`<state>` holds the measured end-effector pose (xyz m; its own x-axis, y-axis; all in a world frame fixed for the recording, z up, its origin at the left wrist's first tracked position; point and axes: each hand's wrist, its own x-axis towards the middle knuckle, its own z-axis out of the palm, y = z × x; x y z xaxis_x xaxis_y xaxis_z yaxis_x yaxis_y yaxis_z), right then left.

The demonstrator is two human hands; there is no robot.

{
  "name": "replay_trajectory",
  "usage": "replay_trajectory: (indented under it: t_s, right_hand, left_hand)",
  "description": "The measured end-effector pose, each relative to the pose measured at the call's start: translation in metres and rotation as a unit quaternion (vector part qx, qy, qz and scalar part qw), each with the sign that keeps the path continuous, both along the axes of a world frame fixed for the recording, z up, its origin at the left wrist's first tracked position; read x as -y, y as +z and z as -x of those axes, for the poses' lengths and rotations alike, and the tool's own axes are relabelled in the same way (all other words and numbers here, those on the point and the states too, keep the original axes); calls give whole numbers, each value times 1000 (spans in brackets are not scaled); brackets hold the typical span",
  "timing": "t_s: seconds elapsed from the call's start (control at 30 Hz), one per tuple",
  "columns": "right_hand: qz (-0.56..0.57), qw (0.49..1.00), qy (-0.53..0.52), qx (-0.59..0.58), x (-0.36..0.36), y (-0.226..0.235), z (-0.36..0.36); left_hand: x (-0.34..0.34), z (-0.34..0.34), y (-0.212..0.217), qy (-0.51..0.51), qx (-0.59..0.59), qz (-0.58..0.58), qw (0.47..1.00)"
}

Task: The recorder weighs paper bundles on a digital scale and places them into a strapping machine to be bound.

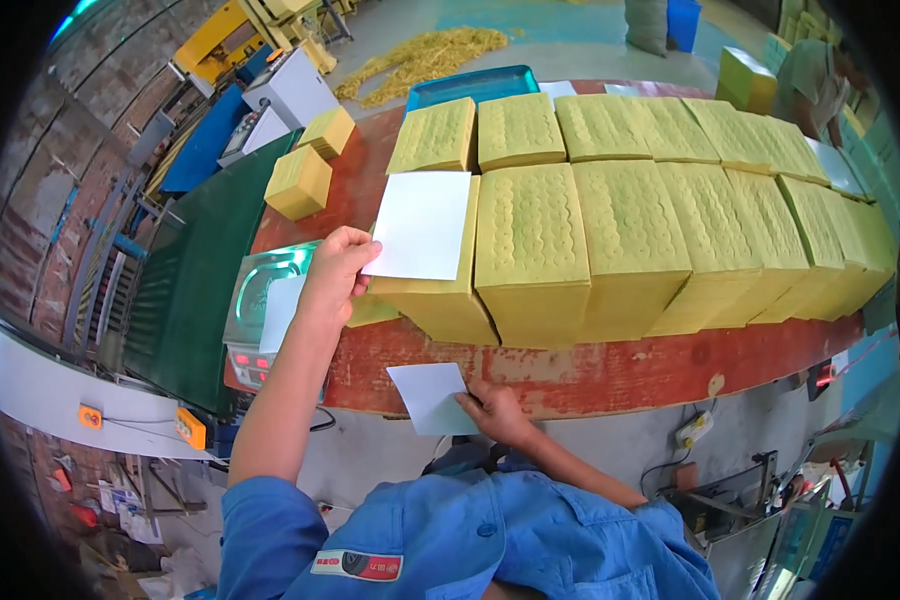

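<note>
A white sheet [422,226] lies flat on top of the nearest yellow paper stack [438,296] at the left end of the front row, and the left hand [332,272] has its grip pinched on that sheet's lower left corner. A second white sheet [432,397] sits lower, against the red counter [610,372] edge, with the right hand [494,412] grasping its right side by the fingertips. Beyond the left grip spread more rows of yellow stacks [630,190]; to its left stands a scale [262,300].
</note>
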<state>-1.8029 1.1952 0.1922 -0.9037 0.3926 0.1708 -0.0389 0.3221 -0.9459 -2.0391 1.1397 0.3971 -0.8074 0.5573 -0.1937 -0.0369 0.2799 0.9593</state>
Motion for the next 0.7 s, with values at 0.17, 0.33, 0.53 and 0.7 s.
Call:
replay_trajectory:
  t_s: [0.17,0.33,0.53,0.7]
  right_hand:
    - [-9,1000,6,-27,-3,-4,-1]
    - [-16,1000,18,-14,-2,-3,-2]
    - [-15,999,30,-15,-1,-2,-5]
    - [-10,1000,27,-6,0,-8,-5]
  left_hand:
    - [-4,-16,6,17,-51,12,999]
    - [-4,-22,7,7,-106,43,993]
    - [2,-17,2,-22,-209,89,974]
    - [-13,-18,21,18,-448,163,879]
